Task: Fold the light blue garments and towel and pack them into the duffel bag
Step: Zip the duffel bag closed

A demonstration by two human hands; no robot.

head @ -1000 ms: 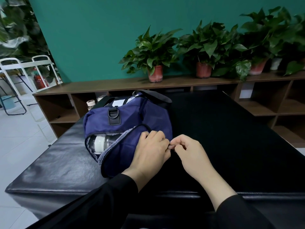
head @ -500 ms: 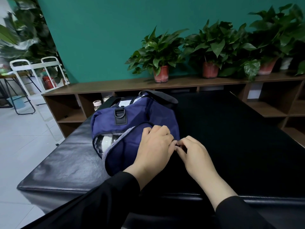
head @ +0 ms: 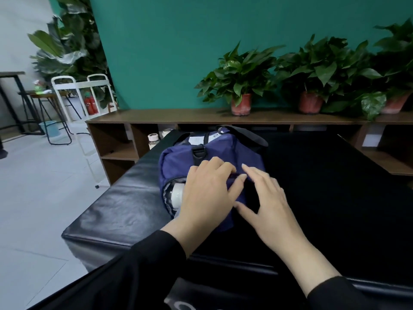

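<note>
Pressing our left hand [head: 207, 195] flat and right hand [head: 266, 198] spread-fingered on the duffel bag [head: 223, 151] at frame centre, we risk the white item [head: 177, 193] slipping from its gaping end opening.

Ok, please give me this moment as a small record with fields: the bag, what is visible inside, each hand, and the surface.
bag: navy duffel bag, lying on the table, end pocket partly open
inside: white bottle-like object shows in the opening; no light blue items visible
left hand: left hand rests flat on the bag, fingers straight
right hand: right hand open, fingers spread, touching the bag's fabric
surface: black padded table
</note>
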